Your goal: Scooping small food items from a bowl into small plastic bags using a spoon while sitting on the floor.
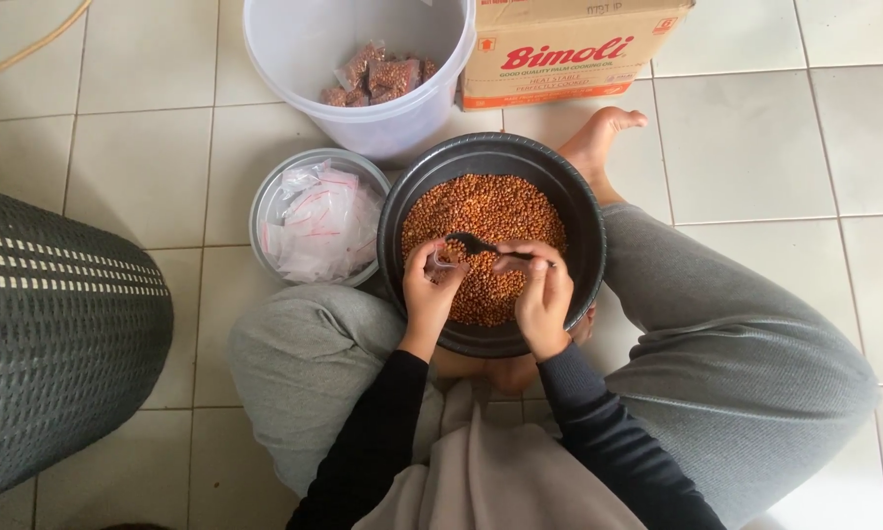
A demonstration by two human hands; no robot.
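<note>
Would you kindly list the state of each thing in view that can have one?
Black bowl: holding red-brown kernels.
Small bag: held open by left hand.
Spoon: held by right hand, over the bag.
White bucket: open, several filled packets inside.
Grey bowl: holds empty bags.
Cardboard box: closed.

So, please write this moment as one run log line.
left hand: holds small bag | right hand: holds black spoon | both over bowl of grains

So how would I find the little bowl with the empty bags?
Start at the big black bowl of brown grains in the person's lap. Just to its left on the tiled floor sits a smaller grey bowl. Only this one holds clear, empty plastic bags, not grains.
</note>
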